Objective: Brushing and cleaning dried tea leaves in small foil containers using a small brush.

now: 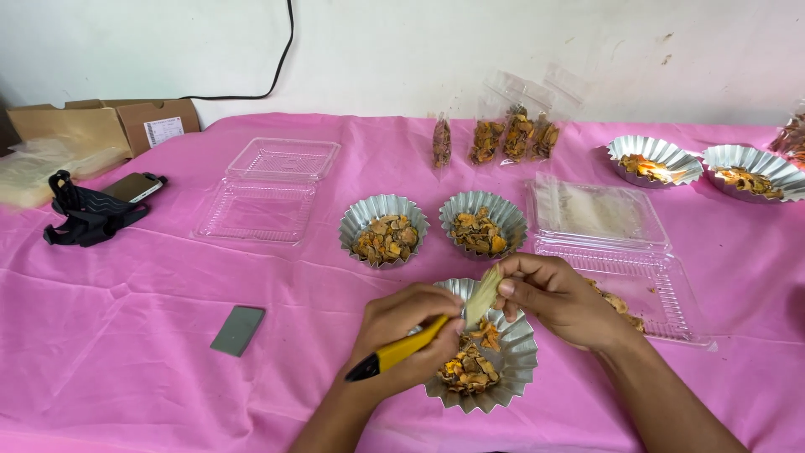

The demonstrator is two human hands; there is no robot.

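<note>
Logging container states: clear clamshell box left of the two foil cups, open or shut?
Open. The clamshell box lies spread flat on the pink tablecloth, lid hinged back behind the base; nothing visible inside either half.

From my end, both forearms come up from the bottom edge and angle in toward each other. My left hand (402, 340) is curled into a loose fist, knuckles up. My right hand (558, 298) sits just beside it, thumb and fingertips pinched together, wrist bent slightly.
</note>
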